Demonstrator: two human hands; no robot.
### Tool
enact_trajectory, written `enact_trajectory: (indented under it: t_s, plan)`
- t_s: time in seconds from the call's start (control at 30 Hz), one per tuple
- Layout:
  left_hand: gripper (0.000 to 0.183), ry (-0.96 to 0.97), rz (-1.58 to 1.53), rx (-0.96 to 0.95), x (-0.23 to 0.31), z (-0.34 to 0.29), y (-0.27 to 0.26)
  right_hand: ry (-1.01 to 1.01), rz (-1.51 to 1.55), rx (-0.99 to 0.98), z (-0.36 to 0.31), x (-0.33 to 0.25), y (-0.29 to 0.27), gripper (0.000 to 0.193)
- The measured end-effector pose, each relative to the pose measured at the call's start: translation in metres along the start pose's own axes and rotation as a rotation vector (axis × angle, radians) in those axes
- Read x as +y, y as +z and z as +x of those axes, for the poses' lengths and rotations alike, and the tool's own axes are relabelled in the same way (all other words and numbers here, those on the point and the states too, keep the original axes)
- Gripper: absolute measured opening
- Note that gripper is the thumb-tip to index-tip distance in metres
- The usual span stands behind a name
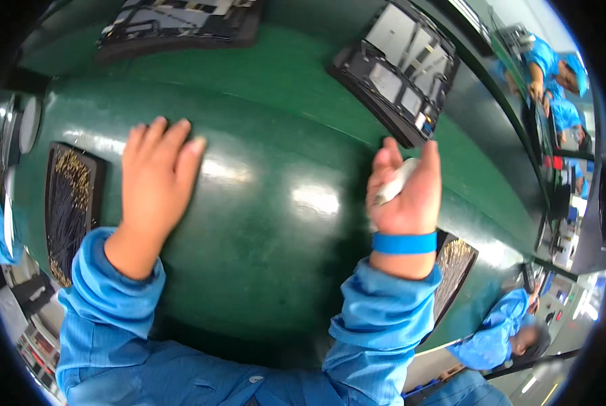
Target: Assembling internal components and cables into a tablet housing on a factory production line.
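My left hand (155, 177) lies palm down on the green work mat (249, 271), fingers stretched and holding nothing. On the right, my right hand (411, 196) is turned partly palm up, a blue band round its wrist. A small white tapered tool (396, 183) rests in its grip, between the thumb side and curled fingers; its exact kind cannot be made out. Just beyond those fingertips stands a dark foam tray (374, 101) stacked with device assemblies (411, 57) showing silver plates and black flat cables.
A black tray (100, 196) of thin dark cables with gold ends lies beside my left forearm. Another tray of pale cables (454, 264) is partly behind my right wrist. More device assemblies (174, 20) sit at the far left. Co-workers (553, 68) in blue are around.
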State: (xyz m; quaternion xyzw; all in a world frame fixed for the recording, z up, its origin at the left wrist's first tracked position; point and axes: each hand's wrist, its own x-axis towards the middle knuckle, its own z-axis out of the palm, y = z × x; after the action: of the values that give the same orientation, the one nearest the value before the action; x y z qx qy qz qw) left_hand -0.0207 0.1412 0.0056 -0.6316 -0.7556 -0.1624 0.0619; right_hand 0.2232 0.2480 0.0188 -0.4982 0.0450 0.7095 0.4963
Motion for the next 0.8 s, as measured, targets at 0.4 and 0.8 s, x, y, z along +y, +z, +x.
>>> enact_trajectory:
  t_s: [0.4, 0.8]
  plan:
    - [0.031, 0.013, -0.049, 0.073, -0.007, -0.006, 0.003, 0.008, -0.105, -0.027, 0.016, 0.004, 0.032, 0.032]
    - [0.035, -0.936, -2.002, -0.457, 0.040, -0.079, -0.043, 0.485, -0.940, -0.483, -0.162, 0.168, -0.093, 0.051]
